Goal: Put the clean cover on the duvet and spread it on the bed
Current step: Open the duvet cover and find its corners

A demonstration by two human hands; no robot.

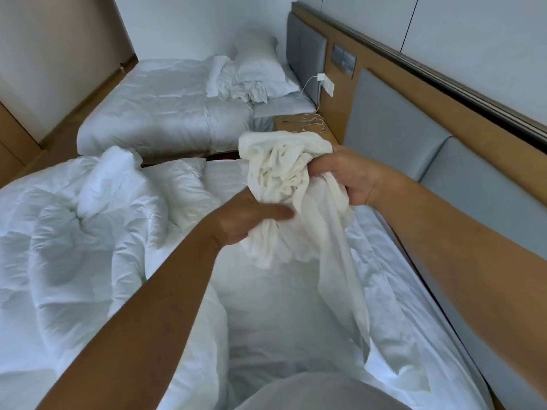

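the task looks barely begun: the cover (284, 167) is a bunched wad held up above the bed (284, 315), one tail trailing down onto the bed's right side, while the duvet (74, 232) lies crumpled and seemingly bare on the bed's left half. what is left, i judge: find the opening, feed the duvet in, shake it out, spread it. the right hand (349, 176) grips the top of the wad, fingers (321, 165) curled tight into the folds; the left hand (251, 216) clasps its lower part, thumb closed across the cloth
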